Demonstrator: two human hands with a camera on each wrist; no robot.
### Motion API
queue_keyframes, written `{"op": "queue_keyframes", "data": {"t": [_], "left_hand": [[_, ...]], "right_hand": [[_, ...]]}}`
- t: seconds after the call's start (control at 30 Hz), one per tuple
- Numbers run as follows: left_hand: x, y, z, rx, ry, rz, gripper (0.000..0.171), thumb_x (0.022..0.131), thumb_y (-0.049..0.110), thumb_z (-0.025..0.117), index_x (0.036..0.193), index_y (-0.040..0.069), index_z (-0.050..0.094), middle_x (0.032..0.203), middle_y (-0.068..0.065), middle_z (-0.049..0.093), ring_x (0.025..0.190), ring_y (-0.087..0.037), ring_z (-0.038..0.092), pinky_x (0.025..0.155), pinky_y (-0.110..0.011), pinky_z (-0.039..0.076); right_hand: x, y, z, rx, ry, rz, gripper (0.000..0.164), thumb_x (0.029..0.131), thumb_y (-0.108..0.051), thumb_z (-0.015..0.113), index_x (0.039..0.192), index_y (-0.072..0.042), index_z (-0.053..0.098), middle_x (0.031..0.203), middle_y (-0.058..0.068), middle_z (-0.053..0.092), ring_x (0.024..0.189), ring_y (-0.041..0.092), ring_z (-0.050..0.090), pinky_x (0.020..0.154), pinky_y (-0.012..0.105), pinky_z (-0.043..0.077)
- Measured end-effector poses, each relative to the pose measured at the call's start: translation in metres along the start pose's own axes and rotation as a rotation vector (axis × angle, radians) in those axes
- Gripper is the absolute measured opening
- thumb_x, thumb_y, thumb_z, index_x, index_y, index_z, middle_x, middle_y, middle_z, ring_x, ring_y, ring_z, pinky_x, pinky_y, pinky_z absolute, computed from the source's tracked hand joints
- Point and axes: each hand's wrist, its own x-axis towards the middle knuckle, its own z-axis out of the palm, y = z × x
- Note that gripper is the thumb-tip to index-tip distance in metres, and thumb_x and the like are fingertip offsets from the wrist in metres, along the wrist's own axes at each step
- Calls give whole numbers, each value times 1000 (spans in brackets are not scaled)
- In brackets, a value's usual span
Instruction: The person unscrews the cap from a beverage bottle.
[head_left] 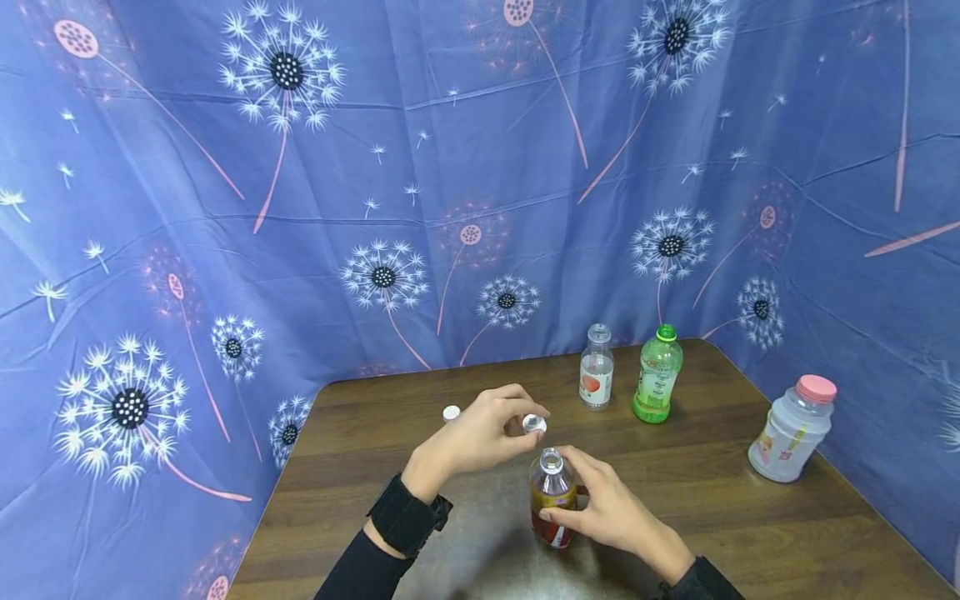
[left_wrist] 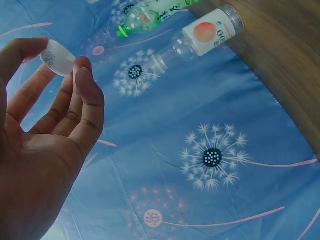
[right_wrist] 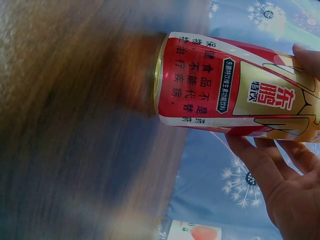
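Note:
My left hand (head_left: 483, 429) pinches a white bottle cap (head_left: 534, 423) between thumb and fingers, just above and left of an uncapped bottle. In the left wrist view the same cap (left_wrist: 58, 58) shows between the fingertips, its dotted face partly visible. My right hand (head_left: 611, 508) grips the uncapped drink bottle (head_left: 552, 508) from its right side; the bottle stands upright on the table with its mouth bare. Up close in the right wrist view, the bottle's red and gold label (right_wrist: 200, 82) faces the camera, with the thumb and fingers on opposite sides.
A second white cap (head_left: 451, 413) lies on the wooden table (head_left: 360, 467) beyond my left hand. Toward the back stand a clear bottle with a peach label (head_left: 597, 375) and a green bottle (head_left: 657, 379), both uncapped. A white jar with a pink lid (head_left: 791, 437) is at the right.

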Motion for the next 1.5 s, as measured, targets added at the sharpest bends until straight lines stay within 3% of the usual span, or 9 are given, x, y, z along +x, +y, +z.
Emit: {"op": "queue_keyframes", "data": {"t": [0.13,0.37,0.67,0.9,1.5], "left_hand": [[-1,3,6,15,-34,16,23,100,16,70,122,11,76,107,2,66,68,0,49,61,-11,44],[-1,4,21,61,-86,31,25,100,17,71,123,9,75,109,1,67,78,-15,63,65,-7,43],[-2,8,30,103,-108,36,23,100,18,71,122,10,76,110,2,66,86,-4,63,72,-4,46],[-6,13,33,161,-129,53,23,101,19,71,122,12,75,110,2,63,81,6,56,67,-2,44],[-2,13,33,178,-144,98,21,99,16,73,119,11,76,111,1,67,87,2,61,71,-2,44]], "right_hand": [[1,0,0,-4,0,-7,71,88,-47,84,147,-35,46,133,-15,61,116,15,69,91,33,61],[-1,-1,0,9,-15,-21,74,89,-46,83,150,-32,44,135,-13,61,117,15,70,92,30,61],[-1,-2,0,2,-2,-48,79,90,-45,82,155,-31,40,141,-8,60,118,16,69,92,29,61],[-2,-2,1,-16,-7,-61,81,90,-45,83,157,-26,40,141,-9,59,120,16,69,93,26,60],[-4,0,1,-26,3,-26,86,89,-49,82,159,-28,38,144,-8,59,120,19,70,93,29,60]]}}
